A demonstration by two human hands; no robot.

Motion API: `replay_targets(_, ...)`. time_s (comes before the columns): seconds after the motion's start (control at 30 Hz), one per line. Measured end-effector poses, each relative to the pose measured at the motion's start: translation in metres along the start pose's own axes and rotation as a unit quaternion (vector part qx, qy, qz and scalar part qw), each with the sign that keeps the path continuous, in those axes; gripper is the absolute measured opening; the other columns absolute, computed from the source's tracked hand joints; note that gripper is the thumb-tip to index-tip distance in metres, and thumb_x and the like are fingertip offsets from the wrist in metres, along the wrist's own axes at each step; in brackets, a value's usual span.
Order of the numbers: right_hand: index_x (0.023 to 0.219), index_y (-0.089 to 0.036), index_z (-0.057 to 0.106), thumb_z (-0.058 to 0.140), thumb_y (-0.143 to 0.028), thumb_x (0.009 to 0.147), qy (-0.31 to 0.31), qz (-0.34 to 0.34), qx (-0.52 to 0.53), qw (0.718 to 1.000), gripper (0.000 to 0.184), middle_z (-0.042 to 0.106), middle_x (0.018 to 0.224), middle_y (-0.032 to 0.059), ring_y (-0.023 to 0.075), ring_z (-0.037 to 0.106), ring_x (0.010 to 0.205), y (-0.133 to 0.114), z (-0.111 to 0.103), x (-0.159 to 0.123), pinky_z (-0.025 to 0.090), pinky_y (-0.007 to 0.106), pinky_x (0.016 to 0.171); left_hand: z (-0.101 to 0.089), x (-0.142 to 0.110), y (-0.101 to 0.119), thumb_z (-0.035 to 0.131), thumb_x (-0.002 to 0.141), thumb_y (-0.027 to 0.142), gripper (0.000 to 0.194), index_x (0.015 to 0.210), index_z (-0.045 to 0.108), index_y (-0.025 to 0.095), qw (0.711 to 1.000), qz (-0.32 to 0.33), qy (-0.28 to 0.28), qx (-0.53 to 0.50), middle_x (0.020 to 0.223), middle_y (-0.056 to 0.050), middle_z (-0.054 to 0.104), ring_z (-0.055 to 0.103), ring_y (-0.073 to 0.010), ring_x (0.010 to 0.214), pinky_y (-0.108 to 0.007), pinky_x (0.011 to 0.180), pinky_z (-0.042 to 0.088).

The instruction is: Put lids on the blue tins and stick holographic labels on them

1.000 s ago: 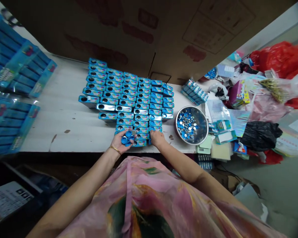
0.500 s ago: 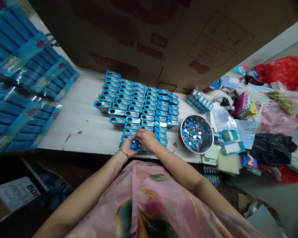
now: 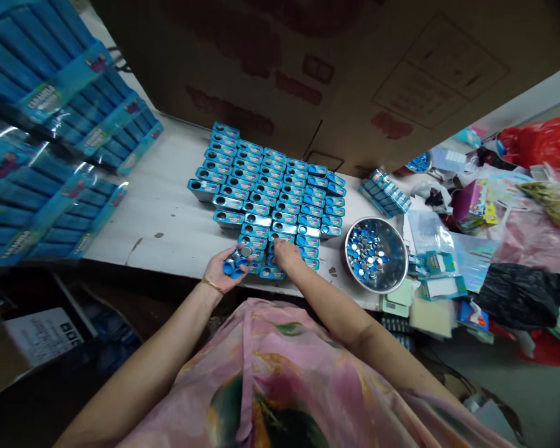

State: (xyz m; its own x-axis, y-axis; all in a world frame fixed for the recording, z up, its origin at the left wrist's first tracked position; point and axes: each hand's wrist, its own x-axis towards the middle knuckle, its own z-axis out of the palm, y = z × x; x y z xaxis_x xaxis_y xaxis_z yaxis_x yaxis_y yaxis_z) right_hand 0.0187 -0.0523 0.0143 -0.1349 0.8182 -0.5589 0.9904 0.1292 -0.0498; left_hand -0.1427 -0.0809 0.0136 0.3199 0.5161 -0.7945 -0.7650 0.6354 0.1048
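Note:
Cupped at the front edge of the table, my left hand (image 3: 219,269) holds several small round blue-and-silver caps (image 3: 236,264). My right hand (image 3: 287,256) is over the front rows of the small blue boxes (image 3: 256,219), its fingertips pinched together at the top of one. Whatever is between those fingertips is hidden. The boxes stand upright in close rows. Many tops on the left and middle show a dark round hole, while several on the right have blue rounds there. To the right, a steel bowl (image 3: 394,264) holds many more of these caps.
A large cardboard box (image 3: 345,81) walls off the back of the table (image 3: 144,205). Plastic-wrapped blue packs (image 3: 60,124) are stacked at left. A wrapped bundle of blue boxes (image 3: 385,193) lies behind the bowl. Bags, including a black one (image 3: 518,292), and cartons clutter the right.
My hands have moved apart. The left has drawn left and turned palm up, showing its caps; the right has shifted to a box top. The view has tilted slightly.

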Motion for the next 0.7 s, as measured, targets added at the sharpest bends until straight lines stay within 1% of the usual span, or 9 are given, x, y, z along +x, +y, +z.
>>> replay_targets(0.13,0.106,-0.015,0.051,0.062,-0.022,0.068,-0.023,-0.005,-0.012,1.000,0.040,0.061,0.098,0.0118,0.0241,0.058,0.092,0.004,-0.005,0.008,0.045,0.030,0.070,-0.001,-0.001,-0.004,0.044,0.079,0.018,0.012,0.078,0.055,0.014,1.000,-0.005,-0.007,-0.012,0.070,-0.007,0.060,0.060,-0.0177,0.063,-0.018,0.038,0.040)
replay_targets(0.23,0.102,-0.018,0.053,0.060,-0.027,0.072,-0.017,-0.012,0.030,0.999,0.032,0.062,0.095,0.0084,0.0208,0.058,0.090,0.009,-0.010,0.001,0.043,0.028,0.071,-0.003,0.000,-0.005,0.044,0.079,0.018,0.012,0.080,0.055,0.014,1.000,-0.010,-0.009,-0.007,0.070,-0.008,0.061,0.061,-0.0178,0.063,-0.018,0.037,0.040)
replay_targets(0.3,0.100,-0.021,0.055,0.052,-0.031,0.079,0.033,-0.065,0.093,0.993,0.024,0.061,0.094,0.0046,0.0168,0.056,0.090,0.006,-0.016,-0.007,0.042,0.026,0.074,-0.002,0.003,-0.005,0.043,0.079,0.017,0.012,0.081,0.055,0.014,1.000,-0.012,-0.014,0.002,0.070,-0.008,0.061,0.061,-0.0174,0.062,-0.018,0.037,0.040)
replay_targets(0.37,0.102,-0.023,0.055,0.044,-0.028,0.083,0.088,-0.165,0.136,0.973,0.022,0.057,0.099,0.0021,0.0136,0.054,0.092,-0.001,-0.023,-0.014,0.040,0.023,0.076,-0.001,0.007,-0.006,0.044,0.079,0.017,0.012,0.081,0.055,0.014,1.000,-0.012,-0.016,0.008,0.067,-0.006,0.061,0.060,-0.0158,0.058,-0.018,0.036,0.040)
replay_targets(0.4,0.104,-0.025,0.055,0.043,-0.026,0.084,0.097,-0.214,0.138,0.962,0.023,0.055,0.102,0.0016,0.0130,0.053,0.093,-0.005,-0.026,-0.016,0.039,0.022,0.076,0.000,0.009,-0.007,0.044,0.079,0.017,0.011,0.080,0.055,0.013,1.000,-0.012,-0.013,0.009,0.065,-0.005,0.060,0.059,-0.0146,0.055,-0.018,0.035,0.040)
replay_targets(0.43,0.105,-0.026,0.055,0.043,-0.023,0.083,0.092,-0.253,0.131,0.954,0.025,0.054,0.104,0.0014,0.0130,0.052,0.092,-0.009,-0.029,-0.017,0.039,0.022,0.075,0.000,0.010,-0.008,0.044,0.079,0.017,0.011,0.078,0.054,0.013,1.000,-0.012,-0.008,0.010,0.063,-0.005,0.060,0.058,-0.0134,0.052,-0.018,0.034,0.039)
replay_targets(0.5,0.106,-0.026,0.056,0.044,-0.019,0.082,0.062,-0.292,0.104,0.949,0.027,0.052,0.104,0.0018,0.0134,0.053,0.088,-0.013,-0.032,-0.017,0.040,0.022,0.072,0.001,0.012,-0.009,0.044,0.079,0.017,0.010,0.077,0.054,0.013,1.000,-0.018,0.004,0.014,0.060,-0.004,0.059,0.056,-0.0120,0.048,-0.017,0.034,0.039)
replay_targets(0.57,0.107,-0.026,0.055,0.045,-0.019,0.082,0.042,-0.301,0.087,0.949,0.028,0.051,0.102,0.0024,0.0136,0.053,0.086,-0.012,-0.034,-0.017,0.040,0.023,0.071,0.001,0.013,-0.010,0.045,0.078,0.016,0.009,0.077,0.054,0.013,0.999,-0.029,0.009,0.025,0.058,-0.003,0.058,0.055,-0.0117,0.047,-0.017,0.033,0.038)
replay_targets(0.7,0.115,-0.025,0.050,0.047,-0.023,0.082,0.029,-0.300,0.077,0.950,0.034,0.049,0.106,0.0036,0.0141,0.052,0.088,-0.004,-0.034,-0.019,0.040,0.023,0.072,0.001,0.014,-0.008,0.048,0.076,0.016,0.008,0.079,0.055,0.013,0.997,-0.057,0.005,0.044,0.056,-0.003,0.057,0.056,-0.0136,0.046,-0.018,0.032,0.037)
